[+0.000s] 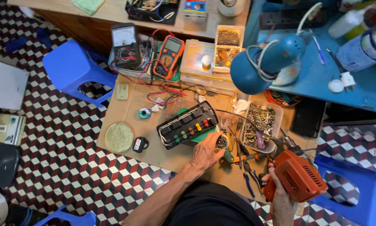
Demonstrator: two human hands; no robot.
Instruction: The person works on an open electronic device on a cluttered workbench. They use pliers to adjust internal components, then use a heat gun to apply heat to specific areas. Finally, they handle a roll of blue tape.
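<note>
Two hands work low on the cardboard-covered tabletop (125, 109). Left to right: a round yellowish dish (119, 137), a solder spool (144, 113), and the black power strip (188, 124), lying tilted with coloured switches up. Your left hand (205, 151) closes around a small cylindrical holder (222, 142), just beside the strip's near end; it looks light and rigid, so pinch it by its wall, not its open top. Your right hand (279, 196) wraps the grip of an orange soldering gun (297, 175), held above the tools; it is probably top-heavy with a hard plastic shell, so keep to the handle, away from the tip.
</note>
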